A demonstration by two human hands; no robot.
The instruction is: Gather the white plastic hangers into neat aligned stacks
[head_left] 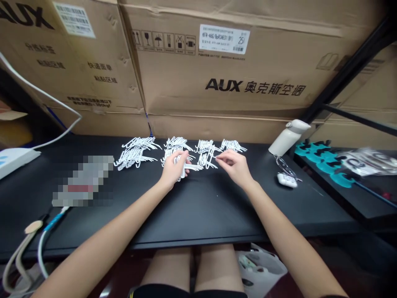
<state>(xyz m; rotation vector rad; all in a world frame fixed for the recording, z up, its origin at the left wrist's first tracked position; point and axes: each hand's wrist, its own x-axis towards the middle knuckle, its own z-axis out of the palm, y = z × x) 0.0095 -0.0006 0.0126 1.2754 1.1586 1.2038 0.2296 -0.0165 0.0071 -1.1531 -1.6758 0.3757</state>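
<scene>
From my remote seat I see both forearms reach in over the near edge of the surface (pixel 198 223), wrists low, converging toward the middle of its far edge. My left hand (pixel 174 169) is curled, thumb on top, closed around a bundle of white hooks (pixel 193 167); their straight ends stick out to the right, toward the other hand. My right hand (pixel 237 165) is turned inward, thumb and forefinger narrowed to a pinch on what looks like the end of a single hook (pixel 212 155).

Just beyond that pinch, between the two hands, lies a small heap (pixel 204 161) of the same hooks. More sit along the far edge: a left pile (pixel 133 159) well apart from my left hand, and a right pile (pixel 232 145) just past my right knuckles. A bottle (pixel 285 138) stands near the far right corner.
</scene>
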